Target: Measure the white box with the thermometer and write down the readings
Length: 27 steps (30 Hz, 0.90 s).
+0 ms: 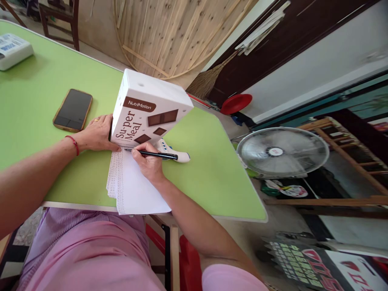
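Note:
My right hand (150,165) is closed round a black pen (157,153), its tip on a stack of white paper sheets (136,190) with printed or perforated left edges. A white and brown "NutriMotion Su-per Meal" box (145,109) stands upright at the top of the sheets. My left hand (98,135) lies flat on the table, fingers against the box's left side and thumb on the paper by the box's bottom edge. Partly hidden behind the right hand and box is a white device with blue buttons (178,155), perhaps a handheld thermometer.
On the green table (206,182), a dark phone (73,109) in a brown case lies left of the box. A white package (13,50) sits at the far left. Right of the table are a fan (281,151), a red basin (236,104) and a wooden frame (348,149).

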### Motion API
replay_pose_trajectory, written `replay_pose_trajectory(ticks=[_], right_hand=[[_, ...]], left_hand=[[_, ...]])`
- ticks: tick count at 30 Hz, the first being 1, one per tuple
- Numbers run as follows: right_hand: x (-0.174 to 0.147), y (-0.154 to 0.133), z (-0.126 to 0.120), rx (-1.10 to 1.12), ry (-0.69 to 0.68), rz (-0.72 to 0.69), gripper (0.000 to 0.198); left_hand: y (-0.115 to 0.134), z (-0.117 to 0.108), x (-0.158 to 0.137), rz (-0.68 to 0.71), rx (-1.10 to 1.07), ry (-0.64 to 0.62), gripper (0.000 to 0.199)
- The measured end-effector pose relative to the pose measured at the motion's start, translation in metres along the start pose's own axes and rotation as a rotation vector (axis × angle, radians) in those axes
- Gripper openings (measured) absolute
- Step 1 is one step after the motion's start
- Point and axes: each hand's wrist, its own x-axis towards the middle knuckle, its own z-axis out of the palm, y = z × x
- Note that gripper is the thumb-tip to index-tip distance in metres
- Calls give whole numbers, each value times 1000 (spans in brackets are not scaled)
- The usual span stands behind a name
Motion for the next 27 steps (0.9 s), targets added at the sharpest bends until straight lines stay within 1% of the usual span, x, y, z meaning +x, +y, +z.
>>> replay_pose_trajectory(ticks=[4, 9, 12, 17, 22, 27], right_hand=[[0, 1, 0, 15, -12, -26, 20], [0, 1, -1, -33, -19, -29, 22], [0, 1, -1, -43, -29, -28, 23], [0, 0, -1, 3, -40, -38, 22], [-1, 3, -1, -6, -4, -7, 21], [0, 3, -2, -34, 4, 1, 20]], left_hand=[[-1, 0, 0, 6, -6, 0, 99], [-4, 2, 1, 49, -15, 25, 95], [-6, 2, 2, 61, -10, 28, 97], [-4, 1, 1, 23, 9, 2, 102], [-2, 0, 1, 25, 39, -9, 100], [-1, 0, 1, 3, 35, -11, 100]])
